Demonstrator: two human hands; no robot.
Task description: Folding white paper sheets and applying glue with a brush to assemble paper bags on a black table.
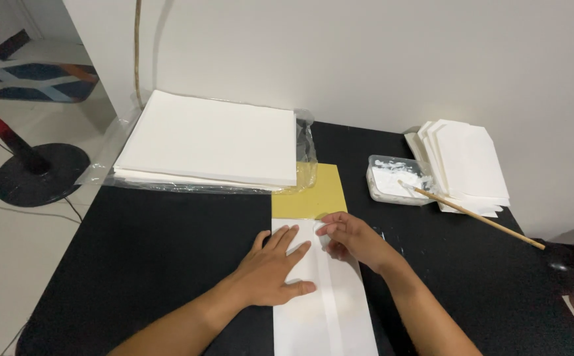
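Two hands: both of yours rest on the folded white sheet (323,296), near the front edge of the black table (155,264).
Left hand (274,270): you press it flat, fingers spread and gripping nothing, on the sheet's left flap, thumb lying along the paper.
Right hand (349,237): your fingers curl loosely at the sheet's top edge, fingertips (323,229) touching the paper (whether they pinch the edge or only press it, you cannot tell).
Folded sheet: it runs from mid-table to the front edge, its top lying over the yellow card (310,194).
Yellow card: flat at mid-table, its far end tucked under the paper stack.
Paper stack (211,138): white sheets on clear plastic wrap, at the back-left part of the table.
Paste tub (396,179): clear container of white paste, back right, a wooden stick (471,216) leaning out of it.
Envelopes (468,165): a fanned white pile just beside the tub, at the back-right corner.
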